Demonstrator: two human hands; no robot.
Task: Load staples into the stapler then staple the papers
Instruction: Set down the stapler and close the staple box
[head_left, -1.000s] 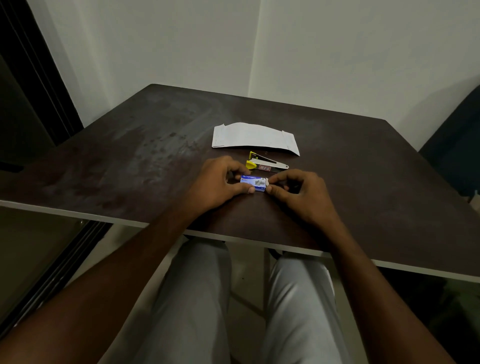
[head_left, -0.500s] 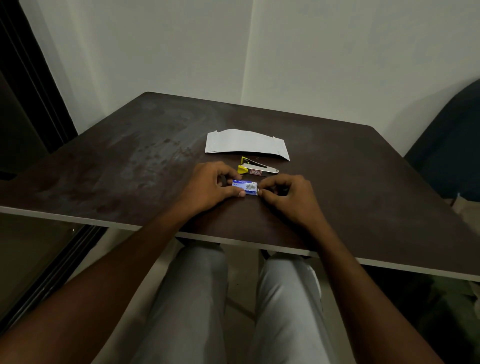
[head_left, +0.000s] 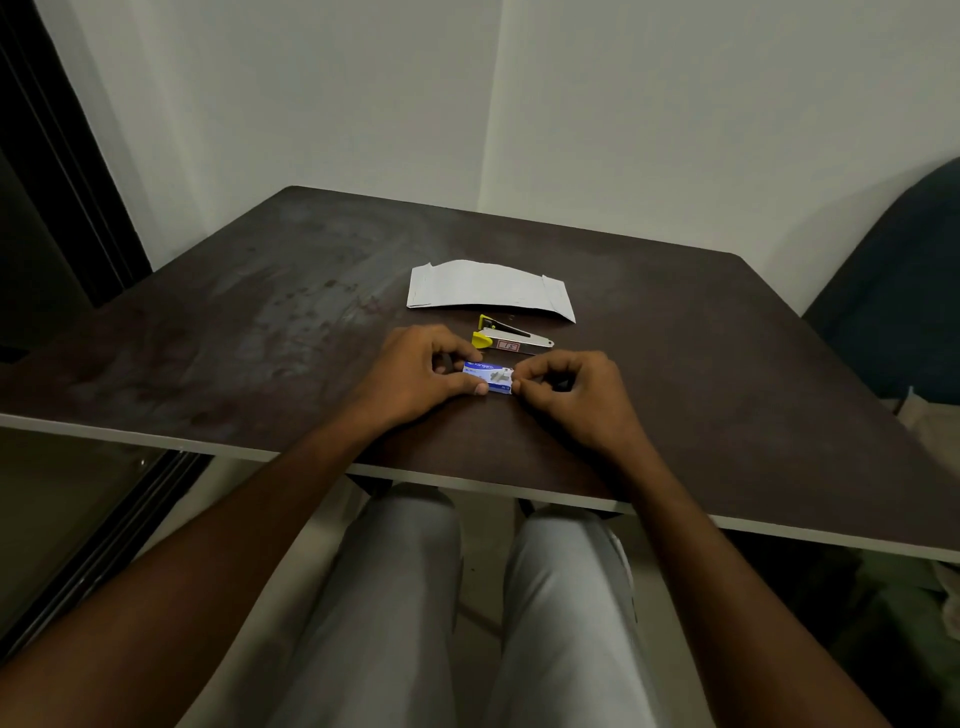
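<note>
A small blue staple box (head_left: 488, 378) lies flat on the dark bench (head_left: 249, 332) near its front edge, held between both hands. The left hand (head_left: 415, 379) comes in at the box's 9 o'clock side, and its grip is closed on the box, with the thumb along the near edge and curled fingers on the far edge. The right hand (head_left: 571, 400) sits at the box's 3 o'clock end, its grip pinching that end between thumb and forefinger while the other fingers curl under the palm. Just beyond the box, at its 12 o'clock, the yellow and silver stapler (head_left: 511, 340) lies on the bench with its top swung open. The white papers (head_left: 488, 291) lie further out at 12 o'clock, just beside the stapler
</note>
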